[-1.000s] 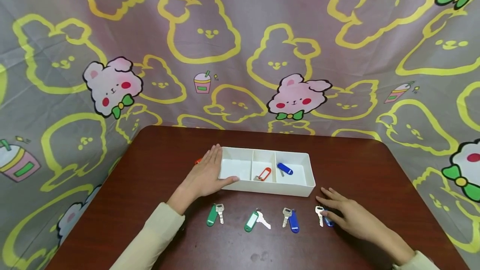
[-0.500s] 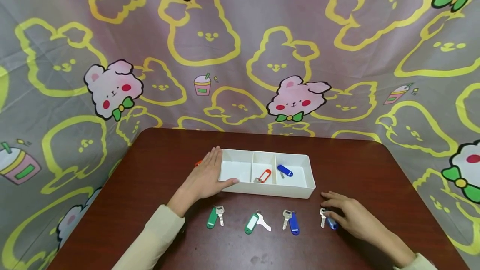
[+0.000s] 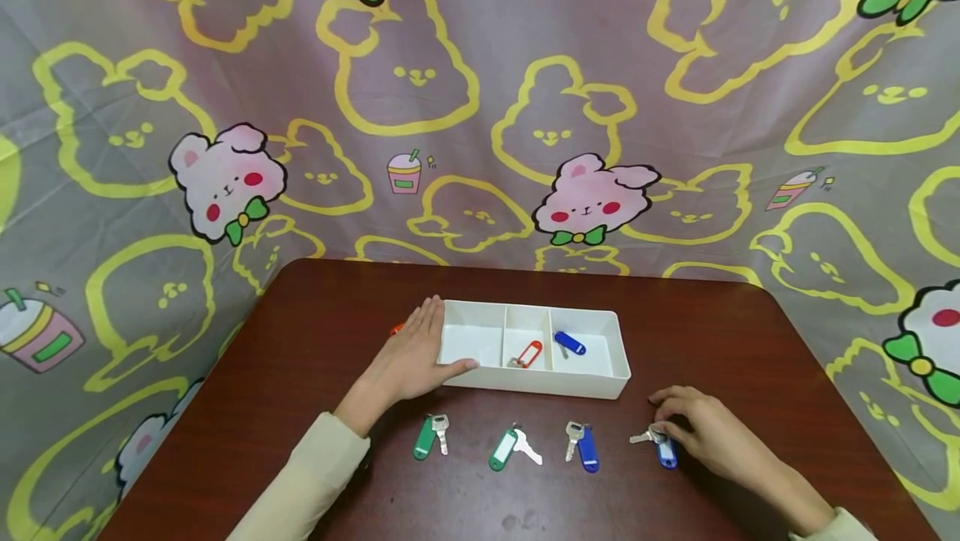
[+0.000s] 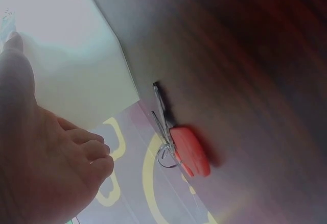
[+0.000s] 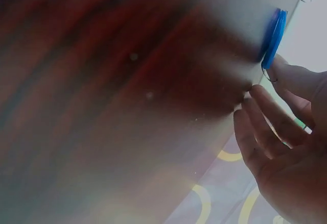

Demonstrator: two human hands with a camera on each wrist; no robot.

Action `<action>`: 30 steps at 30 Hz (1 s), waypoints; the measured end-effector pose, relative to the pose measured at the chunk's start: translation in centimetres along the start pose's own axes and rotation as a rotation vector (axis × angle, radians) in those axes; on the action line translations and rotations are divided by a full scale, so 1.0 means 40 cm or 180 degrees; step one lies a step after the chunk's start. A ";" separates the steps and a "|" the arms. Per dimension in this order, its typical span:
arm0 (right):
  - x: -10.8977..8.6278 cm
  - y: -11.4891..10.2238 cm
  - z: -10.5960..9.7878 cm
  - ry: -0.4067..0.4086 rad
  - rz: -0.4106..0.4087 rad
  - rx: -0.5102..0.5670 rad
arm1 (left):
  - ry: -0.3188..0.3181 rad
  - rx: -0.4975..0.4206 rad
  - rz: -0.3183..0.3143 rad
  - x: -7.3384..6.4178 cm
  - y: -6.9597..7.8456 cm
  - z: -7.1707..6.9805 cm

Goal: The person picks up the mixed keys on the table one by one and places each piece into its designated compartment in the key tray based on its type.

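My left hand lies with straight fingers along the left end of a white three-compartment tray, its thumb over the front rim. At the right, my right hand pinches a key with a blue tag between thumb and forefinger at its ring, close over the table. The right wrist view shows that blue tag edge-on beside the thumb. A key with a red tag is in the middle compartment, and one with a blue tag is in the right compartment.
Two keys with green tags and another with a blue tag lie in front of the tray. Beyond the left hand is a red-tagged key. A patterned curtain surrounds the brown table.
My right thumb and fingers have drawn together on the blue-tagged key. Its blade has swung from pointing toward me to pointing left. The left hand has stayed against the tray.
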State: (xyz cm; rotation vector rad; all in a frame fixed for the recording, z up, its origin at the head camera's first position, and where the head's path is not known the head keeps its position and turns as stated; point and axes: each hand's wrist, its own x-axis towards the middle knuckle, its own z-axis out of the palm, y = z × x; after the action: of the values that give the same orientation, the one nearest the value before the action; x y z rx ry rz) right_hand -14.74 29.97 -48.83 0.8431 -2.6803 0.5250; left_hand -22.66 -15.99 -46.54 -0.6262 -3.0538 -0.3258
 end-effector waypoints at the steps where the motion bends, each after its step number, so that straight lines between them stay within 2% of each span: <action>1: 0.001 0.000 0.000 0.0028 -0.0019 0.0034 | 0.0001 0.0001 0.0001 0.000 0.000 0.001; 6: 0.002 0.002 -0.002 0.0026 0.0015 0.0274 | 0.0022 0.0014 0.0021 0.001 -0.001 0.004; 12: 0.002 0.000 -0.007 -0.0100 0.0125 0.0327 | 0.0033 -0.0011 0.0037 0.002 0.000 0.003; 18: 0.006 -0.012 -0.024 -0.0416 0.0276 0.0490 | 0.0017 -0.0031 0.0027 0.003 -0.001 0.003; 30: 0.020 -0.018 -0.062 -0.0923 0.0398 0.0143 | -0.0001 -0.0026 0.0008 0.002 0.000 0.002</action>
State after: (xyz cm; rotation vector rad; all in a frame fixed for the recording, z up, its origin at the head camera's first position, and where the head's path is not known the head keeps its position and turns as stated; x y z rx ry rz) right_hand -14.53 30.08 -46.13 0.8230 -3.0117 0.5285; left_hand -22.75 -15.96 -46.61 -0.6304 -3.0534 -0.3386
